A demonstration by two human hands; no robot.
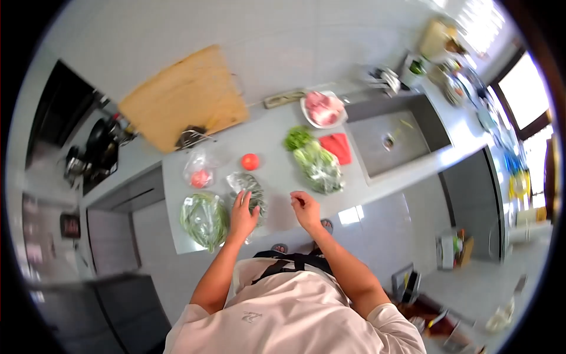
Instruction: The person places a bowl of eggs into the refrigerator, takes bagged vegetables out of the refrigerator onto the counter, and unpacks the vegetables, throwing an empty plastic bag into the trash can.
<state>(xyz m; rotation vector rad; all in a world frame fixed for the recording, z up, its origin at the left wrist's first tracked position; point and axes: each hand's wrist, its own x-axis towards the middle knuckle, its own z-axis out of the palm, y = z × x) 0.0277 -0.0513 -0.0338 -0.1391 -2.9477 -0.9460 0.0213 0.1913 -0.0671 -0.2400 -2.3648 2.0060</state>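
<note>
My left hand (243,217), fingers spread, is at a plastic bag of dark green vegetables (250,187) on the grey counter (276,177). To its left lies a bag of long green vegetables (203,221). My right hand (305,209) hovers by the counter's front edge with curled fingers; whether something small is between them is too small to tell. A wrapped leafy cabbage (318,167) lies beyond it, beside a red cloth-like item (336,148). One tomato (250,161) sits loose, and another red item (200,178) is in a clear bag.
A large wooden board (188,97) leans on the wall behind a dark metal rack (190,137). Raw meat (323,108) sits in a white dish near the sink (392,141). Pans (103,138) stand far left, dishes (466,88) far right.
</note>
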